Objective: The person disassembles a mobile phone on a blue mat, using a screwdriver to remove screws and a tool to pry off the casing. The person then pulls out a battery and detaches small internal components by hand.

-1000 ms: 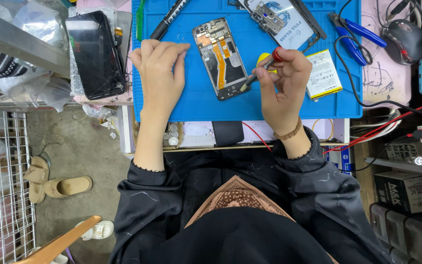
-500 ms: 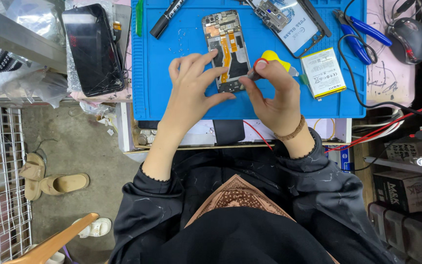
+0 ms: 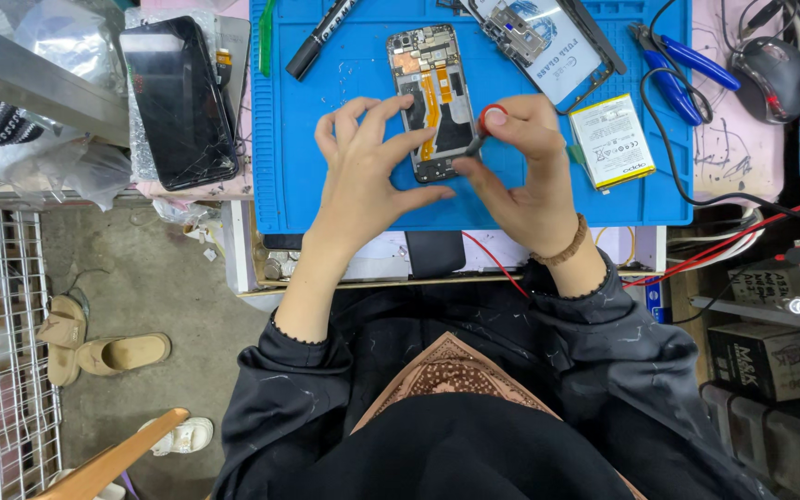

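Both hands at opened phone on blue mat, right hand driving a small screwdriver.

Opened phone [image 3: 432, 97] lies long axis away from the person; both hands sit at its near end. Right hand [image 3: 525, 171] closed on red-capped screwdriver [image 3: 485, 125], tip at phone's lower right edge. Left hand [image 3: 363, 176] holds nothing, fingers spread, fingertips at phone's left side. Right of phone: white-yellow rectangular battery [image 3: 611, 141] with printed label, blue-handled pliers [image 3: 673, 69]. Left of phone: black marker [image 3: 318, 39], cracked black screen panel [image 3: 178, 97] off the blue mat [image 3: 326, 185].
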